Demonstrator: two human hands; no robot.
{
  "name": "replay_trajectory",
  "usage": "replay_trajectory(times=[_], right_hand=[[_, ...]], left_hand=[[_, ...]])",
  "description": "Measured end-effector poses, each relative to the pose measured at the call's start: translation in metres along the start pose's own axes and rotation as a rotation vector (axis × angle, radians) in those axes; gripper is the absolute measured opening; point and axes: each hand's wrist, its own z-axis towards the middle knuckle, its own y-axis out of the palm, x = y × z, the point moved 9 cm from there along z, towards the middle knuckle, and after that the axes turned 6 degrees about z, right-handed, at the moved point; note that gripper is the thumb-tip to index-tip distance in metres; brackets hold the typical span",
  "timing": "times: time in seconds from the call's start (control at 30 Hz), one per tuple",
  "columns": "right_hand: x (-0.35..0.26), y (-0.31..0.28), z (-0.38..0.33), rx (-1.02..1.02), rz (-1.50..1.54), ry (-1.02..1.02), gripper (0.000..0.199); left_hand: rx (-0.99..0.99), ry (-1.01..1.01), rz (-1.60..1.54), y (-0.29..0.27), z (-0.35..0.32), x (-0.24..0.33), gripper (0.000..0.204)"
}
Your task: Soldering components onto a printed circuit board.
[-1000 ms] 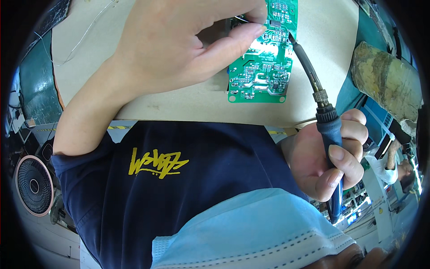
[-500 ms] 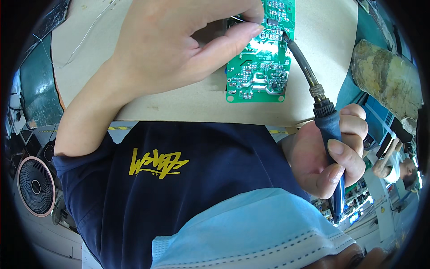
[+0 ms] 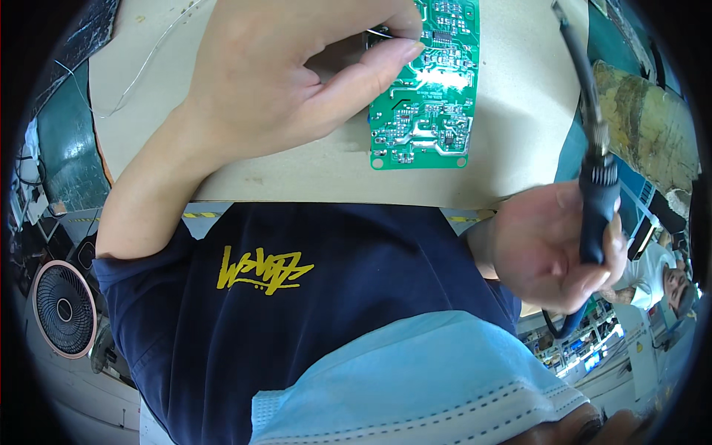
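Solder wire [image 3: 380,33], thin and silvery, sits in the narrow grip of your left hand [image 3: 274,81], pinched between thumb and forefinger. Your right hand's grip [image 3: 552,245] is wrapped round the dark handle of the soldering iron [image 3: 598,196], whose tip points up and away, well apart from the board. That green circuit board [image 3: 424,100] lies on the pale worktop [image 3: 523,111], just right of your left hand, which covers part of its far left side. Small parts are already in place, and silvery traces near its closer end look tinned; the bright patch mid-board may be solder or glare. With wire and iron both held, your work seems under way, but the joints are too small to tell how many remain.
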Motion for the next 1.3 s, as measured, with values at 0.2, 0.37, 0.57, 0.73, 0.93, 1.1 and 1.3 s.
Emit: replay_trajectory(times=[0.2, 0.37, 0.57, 0.73, 0.93, 1.1, 1.3], right_hand=[[0.031, 0.024, -0.014, -0.111, -0.409, 0.277, 0.062], [0.039, 0.039, -0.012, -0.145, -0.410, 0.264, 0.063], [0.037, 0.065, -0.013, -0.445, -0.273, 0.221, 0.065], [0.039, 0.032, -0.009, -0.039, -0.110, 0.310, 0.060], [0.035, 0.016, -0.008, 0.133, 0.005, 0.304, 0.047], [0.034, 0.018, -0.008, 0.139, 0.029, 0.299, 0.052], [0.033, 0.019, -0.012, 0.160, 0.202, 0.298, 0.048]], left_hand=[[-0.038, -0.208, 0.047, -0.010, 0.002, -0.003, 0.011], [-0.101, -0.442, 0.160, -0.028, -0.003, -0.009, 0.020], [-0.314, -0.256, 0.260, -0.036, 0.018, 0.015, 0.021], [-0.407, -0.351, 0.477, -0.022, 0.009, 0.030, 0.041], [-0.673, -0.529, 0.776, 0.001, -0.009, 0.020, 0.084], [-0.739, -0.583, 0.783, 0.000, -0.003, 0.012, 0.060], [-0.552, -0.427, 0.460, -0.055, 0.040, 0.033, 0.039]])
